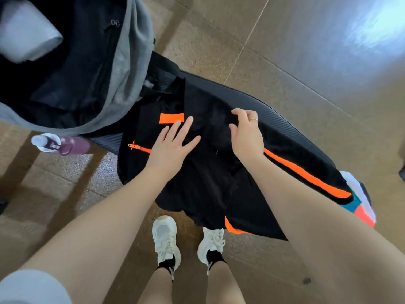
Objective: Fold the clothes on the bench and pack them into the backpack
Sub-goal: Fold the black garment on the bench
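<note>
A black garment with orange stripes, an orange patch and an orange zip (210,172) lies spread over the dark bench (274,110), part of it hanging off the near edge. My left hand (173,145) presses flat on the cloth just below the orange patch, fingers straight. My right hand (245,132) pinches a fold of the black cloth at the garment's middle, fingers curled. The grey backpack (127,69) stands open at the bench's left end, its dark inside showing a white rolled item (26,34).
A purple bottle with a white cap (63,144) sits in the backpack's side. A folded multicoloured cloth (359,200) lies at the bench's right end under the black garment. My white shoes (188,242) stand on the tan tiled floor before the bench.
</note>
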`<state>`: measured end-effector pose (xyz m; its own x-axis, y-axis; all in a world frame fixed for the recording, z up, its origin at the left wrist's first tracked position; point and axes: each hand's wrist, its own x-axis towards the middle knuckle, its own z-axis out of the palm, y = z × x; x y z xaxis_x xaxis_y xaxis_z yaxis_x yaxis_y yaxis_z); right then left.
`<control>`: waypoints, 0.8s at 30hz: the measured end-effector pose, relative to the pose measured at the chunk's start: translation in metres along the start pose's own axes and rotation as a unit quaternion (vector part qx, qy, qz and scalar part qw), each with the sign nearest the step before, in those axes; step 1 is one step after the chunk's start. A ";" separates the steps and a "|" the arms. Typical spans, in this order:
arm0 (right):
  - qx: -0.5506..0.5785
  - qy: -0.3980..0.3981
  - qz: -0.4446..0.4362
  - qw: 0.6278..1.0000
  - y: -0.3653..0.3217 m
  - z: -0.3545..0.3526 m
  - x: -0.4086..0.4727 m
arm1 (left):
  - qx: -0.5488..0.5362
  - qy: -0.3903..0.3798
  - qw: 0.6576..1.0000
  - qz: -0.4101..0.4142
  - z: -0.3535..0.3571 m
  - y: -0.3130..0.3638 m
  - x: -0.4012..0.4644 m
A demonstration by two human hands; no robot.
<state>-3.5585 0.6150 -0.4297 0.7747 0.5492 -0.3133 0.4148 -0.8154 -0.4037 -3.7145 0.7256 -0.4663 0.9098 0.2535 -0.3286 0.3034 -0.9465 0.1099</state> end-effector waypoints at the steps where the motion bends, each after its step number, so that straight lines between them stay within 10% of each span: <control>1: -0.001 -0.010 0.012 1.000 0.000 -0.002 0.010 | -0.005 -0.011 1.000 -0.007 0.000 -0.001 0.002; 13: -0.069 -0.008 0.032 0.997 0.015 -0.014 0.092 | -0.177 0.098 0.976 -0.086 -0.016 0.007 0.074; 24: 0.069 -0.076 -0.074 0.992 0.050 -0.040 0.042 | -0.014 0.035 0.999 -0.039 -0.034 0.025 0.059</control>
<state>-3.4865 0.5904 -0.4288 0.6254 0.6903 -0.3638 0.4413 -0.6975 -0.5646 -3.6436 0.7240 -0.4510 0.9002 0.3408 -0.2710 0.3813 -0.9176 0.1126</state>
